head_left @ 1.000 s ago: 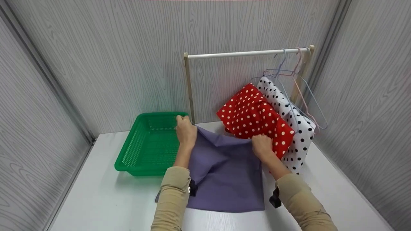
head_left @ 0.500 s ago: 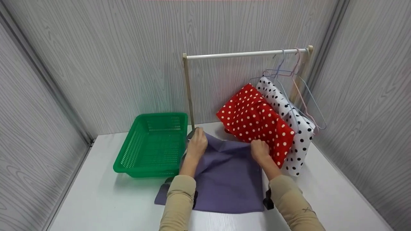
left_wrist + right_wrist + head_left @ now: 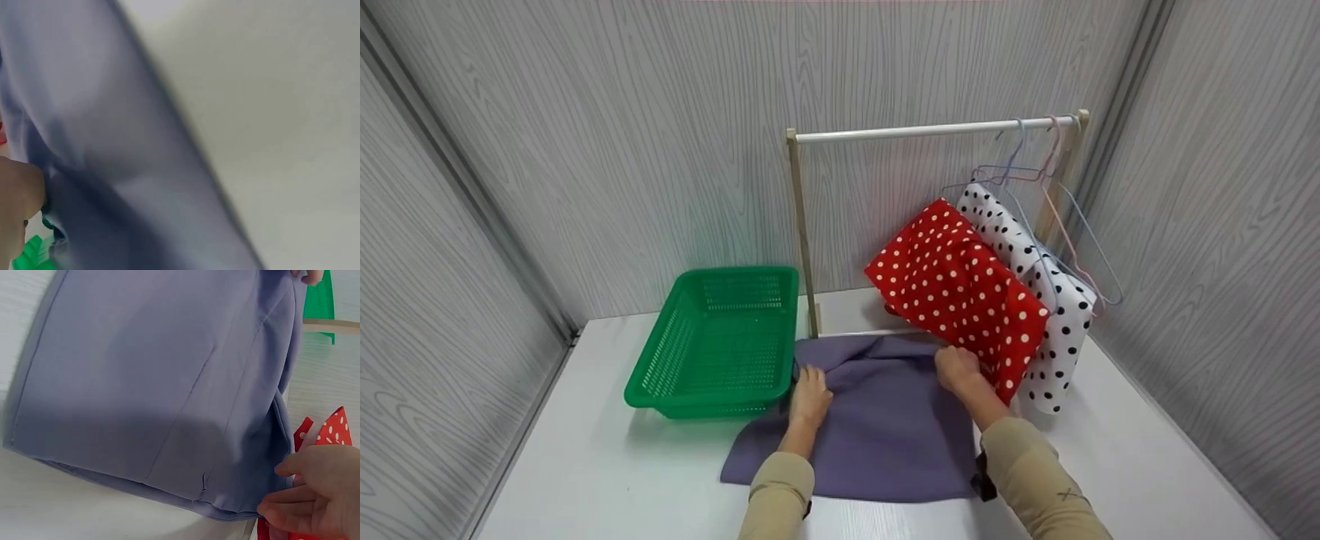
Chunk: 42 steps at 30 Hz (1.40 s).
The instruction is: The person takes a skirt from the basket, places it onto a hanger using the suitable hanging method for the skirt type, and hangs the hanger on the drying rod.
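Note:
A purple skirt (image 3: pixel 885 427) lies spread on the white table, its seams and open upper edge showing in the right wrist view. My right hand (image 3: pixel 960 369) pinches the upper right corner; the thumb (image 3: pixel 292 464) lies on one side of the cloth and the fingers are partly behind it. At the skirt's left side, my left hand (image 3: pixel 811 397) rests on the cloth with its fingers loosely extended, close to the green basket. Only part of the left hand (image 3: pixel 19 197) shows in the left wrist view, beside folds of the skirt (image 3: pixel 112 140).
The green plastic basket (image 3: pixel 639 390) stands at the left. Behind the skirt is a rack with a white rail (image 3: pixel 900 133). At its right end hang wire hangers (image 3: pixel 1054 150), a red polka-dot garment (image 3: pixel 952 270) and a white one with black dots (image 3: pixel 1065 330).
My left hand has let go of the upper left corner and come down and toward me along the skirt. The upper edge now lies lower. My right hand keeps its hold, slightly nearer.

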### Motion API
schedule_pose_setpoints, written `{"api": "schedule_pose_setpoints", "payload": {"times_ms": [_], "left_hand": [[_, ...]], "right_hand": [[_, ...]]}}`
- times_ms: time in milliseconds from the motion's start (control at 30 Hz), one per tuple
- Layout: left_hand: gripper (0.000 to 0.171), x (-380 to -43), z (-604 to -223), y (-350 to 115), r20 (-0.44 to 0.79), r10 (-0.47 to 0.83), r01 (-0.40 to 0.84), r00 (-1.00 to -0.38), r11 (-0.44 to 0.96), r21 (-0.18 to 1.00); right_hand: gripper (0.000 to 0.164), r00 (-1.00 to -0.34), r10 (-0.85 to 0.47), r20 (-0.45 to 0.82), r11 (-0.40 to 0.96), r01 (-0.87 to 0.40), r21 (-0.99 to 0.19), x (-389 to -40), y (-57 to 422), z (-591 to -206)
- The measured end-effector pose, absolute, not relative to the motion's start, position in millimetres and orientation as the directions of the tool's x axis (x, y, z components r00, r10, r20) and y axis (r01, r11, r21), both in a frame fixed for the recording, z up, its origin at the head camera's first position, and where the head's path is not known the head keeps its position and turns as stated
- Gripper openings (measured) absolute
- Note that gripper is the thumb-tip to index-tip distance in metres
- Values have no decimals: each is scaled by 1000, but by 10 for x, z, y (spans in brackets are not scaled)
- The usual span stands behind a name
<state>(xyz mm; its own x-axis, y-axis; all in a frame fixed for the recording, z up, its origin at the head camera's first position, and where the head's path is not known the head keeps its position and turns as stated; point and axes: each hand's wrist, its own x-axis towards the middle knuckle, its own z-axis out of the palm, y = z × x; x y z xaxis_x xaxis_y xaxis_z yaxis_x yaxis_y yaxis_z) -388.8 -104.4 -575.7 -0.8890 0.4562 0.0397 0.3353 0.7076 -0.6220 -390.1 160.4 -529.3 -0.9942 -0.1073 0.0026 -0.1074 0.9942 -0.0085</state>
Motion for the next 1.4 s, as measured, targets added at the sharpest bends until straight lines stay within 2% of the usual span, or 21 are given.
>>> {"api": "schedule_pose_setpoints", "payload": {"times_ms": [133,233,300,400,500,567,667,800,867,1000,1133,1233,1400], "left_hand": [[26,-3838,-5767,-1047,66,377,291,-924,804,-519],[24,-3813,-5748,-1057,132,390,293,-911,840,-457],[22,-3798,-5735,-1071,191,455,334,-870,827,-453],[17,-3771,-5739,-1097,269,579,418,-769,775,-473],[12,-3737,-5758,-1111,276,656,499,-702,730,-468],[9,-3713,-5763,-1109,230,665,537,-711,724,-432],[9,-3673,-5739,-1111,138,632,564,-763,754,-336],[10,-3637,-5690,-1138,55,575,555,-816,807,-203],[8,-3624,-5674,-1151,23,548,538,-836,828,-159],[6,-3601,-5665,-1165,-8,516,514,-856,851,-112],[3,-3583,-5697,-1181,38,518,511,-854,851,-121],[5,-3568,-5732,-1200,81,523,509,-849,849,-143],[9,-3544,-5794,-1255,150,538,513,-830,840,-176]], "right_hand": [[16,-992,-116,46,993,-115,28,-3882,1588,-5297],[16,-987,-126,97,992,-123,39,-3868,1577,-5298],[16,-981,-145,128,989,-141,43,-3847,1559,-5302],[15,-966,-218,137,976,-215,42,-3787,1512,-5316],[14,-947,-317,57,949,-316,14,-3696,1447,-5337],[14,-924,-383,-15,924,-383,-9,-3616,1401,-5359],[18,-890,-441,-116,897,-440,-35,-3504,1337,-5412],[24,-871,-466,-155,883,-468,-24,-3395,1292,-5543],[21,-866,-488,-112,872,-488,-29,-3358,1281,-5631],[7,-822,-565,76,825,-565,11,-3318,1242,-5791],[9,-768,-599,226,798,-595,91,-3321,1180,-5885],[12,-764,-589,261,806,-580,120,-3334,1133,-5927],[12,-778,-576,252,817,-556,152,-3328,1060,-5954]]}}
